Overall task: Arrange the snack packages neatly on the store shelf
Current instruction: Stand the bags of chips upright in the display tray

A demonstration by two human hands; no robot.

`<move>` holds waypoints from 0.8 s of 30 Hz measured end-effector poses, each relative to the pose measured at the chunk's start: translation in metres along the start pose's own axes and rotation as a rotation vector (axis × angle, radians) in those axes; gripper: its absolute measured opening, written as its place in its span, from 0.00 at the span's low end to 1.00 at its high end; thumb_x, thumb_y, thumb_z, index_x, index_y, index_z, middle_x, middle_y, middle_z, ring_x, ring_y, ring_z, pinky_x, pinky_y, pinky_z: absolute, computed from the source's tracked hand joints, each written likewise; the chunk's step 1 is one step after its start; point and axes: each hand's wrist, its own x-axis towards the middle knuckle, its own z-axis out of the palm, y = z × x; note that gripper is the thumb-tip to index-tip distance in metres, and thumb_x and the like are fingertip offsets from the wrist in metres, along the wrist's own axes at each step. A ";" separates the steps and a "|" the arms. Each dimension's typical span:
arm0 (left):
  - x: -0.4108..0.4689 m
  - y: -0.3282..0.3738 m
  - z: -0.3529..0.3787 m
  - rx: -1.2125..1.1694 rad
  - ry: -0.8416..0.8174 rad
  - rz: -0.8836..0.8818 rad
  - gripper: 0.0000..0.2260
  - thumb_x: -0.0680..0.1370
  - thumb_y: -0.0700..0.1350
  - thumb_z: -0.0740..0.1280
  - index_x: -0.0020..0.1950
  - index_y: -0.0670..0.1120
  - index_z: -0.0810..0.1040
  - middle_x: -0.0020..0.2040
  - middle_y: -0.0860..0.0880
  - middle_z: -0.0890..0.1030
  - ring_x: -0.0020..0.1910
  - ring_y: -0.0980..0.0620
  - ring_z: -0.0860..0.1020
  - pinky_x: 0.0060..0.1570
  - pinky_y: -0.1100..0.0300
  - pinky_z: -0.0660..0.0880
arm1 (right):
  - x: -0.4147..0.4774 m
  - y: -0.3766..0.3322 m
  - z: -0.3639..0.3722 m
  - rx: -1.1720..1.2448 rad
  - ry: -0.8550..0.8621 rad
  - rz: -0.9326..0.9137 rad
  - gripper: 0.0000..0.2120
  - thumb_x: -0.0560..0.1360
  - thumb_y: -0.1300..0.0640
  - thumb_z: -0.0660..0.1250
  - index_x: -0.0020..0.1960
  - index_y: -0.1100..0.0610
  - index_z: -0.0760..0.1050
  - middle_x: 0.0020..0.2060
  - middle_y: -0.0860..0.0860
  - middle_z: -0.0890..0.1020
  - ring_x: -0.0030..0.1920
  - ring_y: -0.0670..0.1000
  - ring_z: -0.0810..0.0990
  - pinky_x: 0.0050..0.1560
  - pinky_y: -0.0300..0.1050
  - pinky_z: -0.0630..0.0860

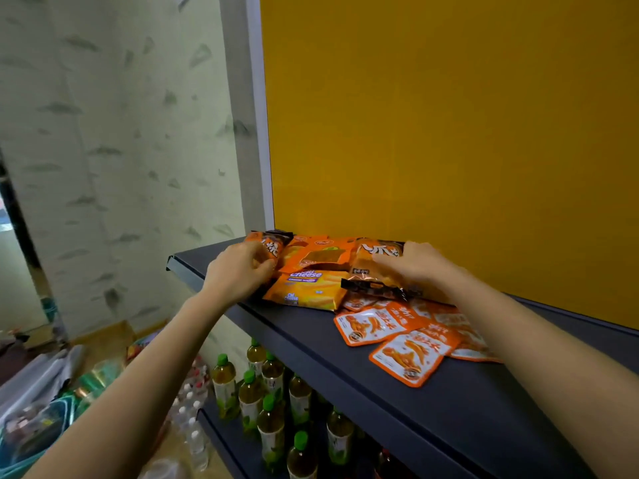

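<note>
On the dark shelf (432, 402), the left hand (238, 271) pinches one orange snack bag (271, 245); the right hand (415, 264) lies flat on another bag (375, 259). These packages look light, soft and slippery, best held by the edges.

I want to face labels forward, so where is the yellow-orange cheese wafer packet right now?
In the head view, the yellow-orange cheese wafer packet lies flat on the dark shelf, between the left hand and right hand.

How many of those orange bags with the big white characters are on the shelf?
2. One bag lies at the back left under the left hand; the other bag lies at the back centre under the right hand. More may be hidden.
</note>
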 end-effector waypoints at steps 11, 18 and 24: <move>0.077 -0.071 0.028 -0.234 -0.092 -0.078 0.25 0.74 0.57 0.66 0.63 0.41 0.70 0.59 0.41 0.76 0.52 0.46 0.75 0.54 0.49 0.74 | 0.043 -0.019 0.013 0.203 -0.104 0.266 0.39 0.68 0.33 0.64 0.65 0.62 0.70 0.63 0.57 0.74 0.59 0.57 0.75 0.54 0.46 0.70; 0.109 -0.106 0.047 -0.669 -0.520 -0.230 0.47 0.59 0.66 0.73 0.69 0.44 0.63 0.61 0.45 0.75 0.57 0.44 0.77 0.57 0.48 0.76 | 0.045 -0.029 0.017 0.385 -0.041 0.365 0.19 0.66 0.43 0.74 0.43 0.57 0.74 0.36 0.51 0.79 0.36 0.50 0.77 0.34 0.41 0.71; 0.113 -0.104 0.057 -0.997 -0.707 -0.140 0.08 0.74 0.43 0.69 0.51 0.50 0.74 0.47 0.49 0.82 0.38 0.55 0.84 0.31 0.65 0.79 | 0.037 -0.035 0.026 0.505 0.116 0.375 0.15 0.63 0.52 0.78 0.40 0.58 0.74 0.39 0.55 0.81 0.37 0.53 0.78 0.40 0.45 0.75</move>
